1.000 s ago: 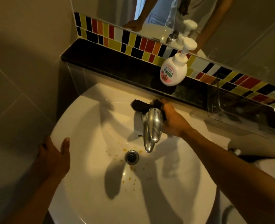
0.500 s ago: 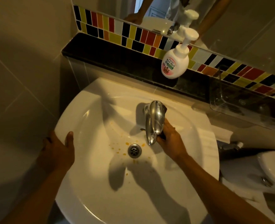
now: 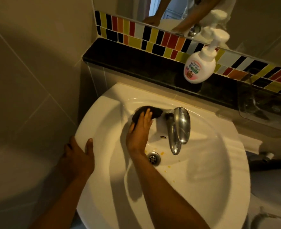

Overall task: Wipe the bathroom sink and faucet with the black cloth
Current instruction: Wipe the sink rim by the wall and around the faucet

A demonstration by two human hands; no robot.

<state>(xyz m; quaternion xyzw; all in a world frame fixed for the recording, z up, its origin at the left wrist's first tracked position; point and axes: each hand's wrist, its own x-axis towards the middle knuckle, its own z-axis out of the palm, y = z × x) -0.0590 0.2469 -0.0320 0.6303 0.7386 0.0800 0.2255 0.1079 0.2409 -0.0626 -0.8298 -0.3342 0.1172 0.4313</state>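
Your left hand [image 3: 77,156] grips the near-left rim of the white sink [image 3: 202,195], fingers curled over the outer edge and thumb lying on top of the porcelain, the forearm reaching in from the bottom left.

Just right of it, your right hand [image 3: 139,131] stretches across the basin, its forearm passing over the drain [image 3: 153,158]. The fingers lie flat and extended, pressing the black cloth [image 3: 146,112] against the back-left slope of the bowl rather than closing around it; the cloth is bunched under the fingertips and trails right until it touches the base of the faucet [image 3: 179,128].

The chrome faucet stands at the back centre of the sink, its spout angling down toward the drain. A few small orange-yellow specks [image 3: 161,152] dot the porcelain around the drain, with others scattered nearer to you.

Behind the sink, a dark ledge [image 3: 136,61] runs below a band of multicoloured tiles [image 3: 153,38]. A white pump bottle [image 3: 200,63] with a pink-based label stands on the ledge, right of the faucet, and your arms show in the mirror [image 3: 169,10] above. Further right on the ledge sits something clear and blurred.
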